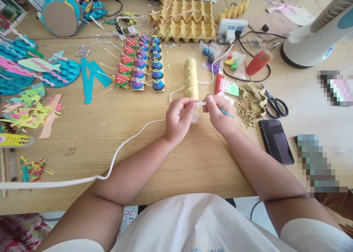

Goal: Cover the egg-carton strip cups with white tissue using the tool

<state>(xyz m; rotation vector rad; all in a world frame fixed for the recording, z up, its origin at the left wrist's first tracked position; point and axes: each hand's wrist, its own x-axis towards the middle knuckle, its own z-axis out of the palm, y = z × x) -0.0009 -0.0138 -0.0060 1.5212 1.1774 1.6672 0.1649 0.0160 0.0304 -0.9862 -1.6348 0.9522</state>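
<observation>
My left hand (179, 116) is closed in a pinch at one end of a small white piece (201, 103), perhaps clay. My right hand (219, 114) is closed around a thin blue stick (226, 113), its fingertips at the other end of the white piece. Just beyond my hands stands a row of pale yellow egg-carton cups (191, 77). A round translucent disc (195, 117) lies at its near end. Farther left are rows of painted cups with pin-like feelers: red ones (121, 80), purple ones (138, 83) and blue ones (158, 85).
Scissors (275, 105), a phone (276, 141) and carton scraps (249, 101) lie to the right. A white cable (124, 145) crosses the table at left. Egg trays (184, 20) and a power strip (233, 25) sit at the back. Paper strips (88, 79) lie left.
</observation>
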